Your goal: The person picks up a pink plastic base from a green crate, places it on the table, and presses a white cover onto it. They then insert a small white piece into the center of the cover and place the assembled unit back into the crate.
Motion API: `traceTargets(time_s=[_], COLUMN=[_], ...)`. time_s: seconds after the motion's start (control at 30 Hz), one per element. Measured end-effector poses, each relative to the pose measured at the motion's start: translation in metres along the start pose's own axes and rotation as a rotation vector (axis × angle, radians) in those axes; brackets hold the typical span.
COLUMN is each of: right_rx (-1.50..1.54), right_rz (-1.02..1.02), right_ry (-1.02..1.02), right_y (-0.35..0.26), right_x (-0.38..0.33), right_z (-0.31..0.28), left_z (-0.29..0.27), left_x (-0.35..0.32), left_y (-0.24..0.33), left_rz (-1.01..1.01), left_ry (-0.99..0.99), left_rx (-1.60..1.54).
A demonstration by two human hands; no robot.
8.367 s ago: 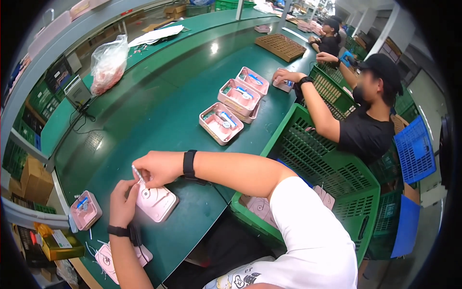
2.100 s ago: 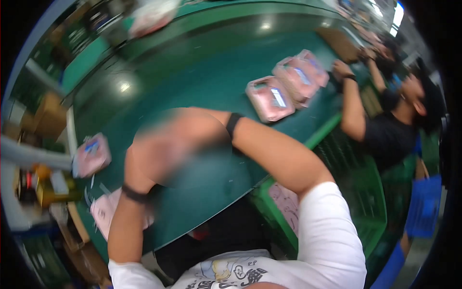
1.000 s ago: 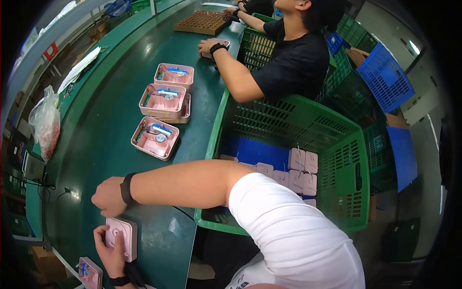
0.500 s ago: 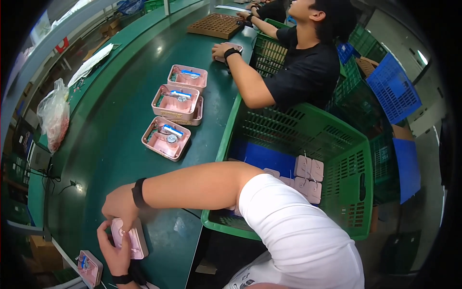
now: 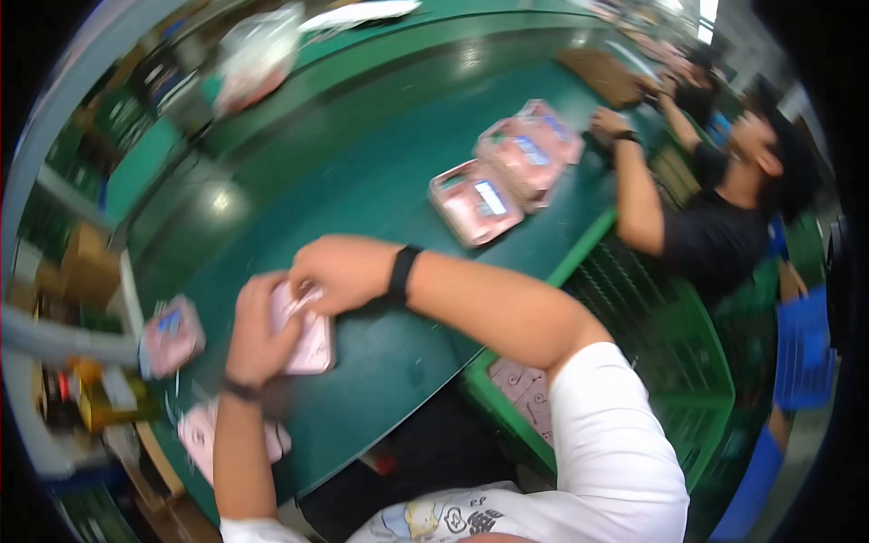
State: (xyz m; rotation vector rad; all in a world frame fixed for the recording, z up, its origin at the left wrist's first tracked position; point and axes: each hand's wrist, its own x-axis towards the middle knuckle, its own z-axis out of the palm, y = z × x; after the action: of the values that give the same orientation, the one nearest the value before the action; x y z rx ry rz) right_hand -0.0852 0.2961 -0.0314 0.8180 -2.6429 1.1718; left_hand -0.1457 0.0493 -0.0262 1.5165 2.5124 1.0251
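Observation:
A closed pink plastic case (image 5: 312,348) sits on the green table in front of me. My left hand (image 5: 258,326) grips its left side, thumb across the top. My right hand (image 5: 344,271) bends over the far end with fingers curled down onto the case; its fingertips are partly hidden and blurred. An open pink case (image 5: 174,337) with a blue part inside lies left of my left hand. Pale pink pieces (image 5: 201,433) are partly covered by my left forearm. Further off, an open pink case (image 5: 475,206) holds a blue-and-white part, beside more open cases (image 5: 529,149), some stacked.
A green crate (image 5: 507,407) with pink cases inside stands below my right arm, at the table edge. To the far right, a co-worker (image 5: 715,217) has a hand on the table. A brown divided tray (image 5: 597,77) and a plastic bag (image 5: 258,59) lie further back.
The whole view has swung left, so the table, crate and co-worker appear further right. Both hands remain on the pink case, and the pale pieces by my left forearm have come into view.

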Motion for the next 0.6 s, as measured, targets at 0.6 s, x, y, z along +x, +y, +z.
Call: traceTargets(time_s=[0.6], right_rx=[-0.057], right_rz=[0.096], right_ry=[-0.038], right_y=[-0.027], right_x=[-0.002], right_z=[-0.014], left_z=[0.012], left_x=[-0.008], left_y=[0.015], left_rz=[-0.116], left_ry=[-0.026], left_rx=[0.006])
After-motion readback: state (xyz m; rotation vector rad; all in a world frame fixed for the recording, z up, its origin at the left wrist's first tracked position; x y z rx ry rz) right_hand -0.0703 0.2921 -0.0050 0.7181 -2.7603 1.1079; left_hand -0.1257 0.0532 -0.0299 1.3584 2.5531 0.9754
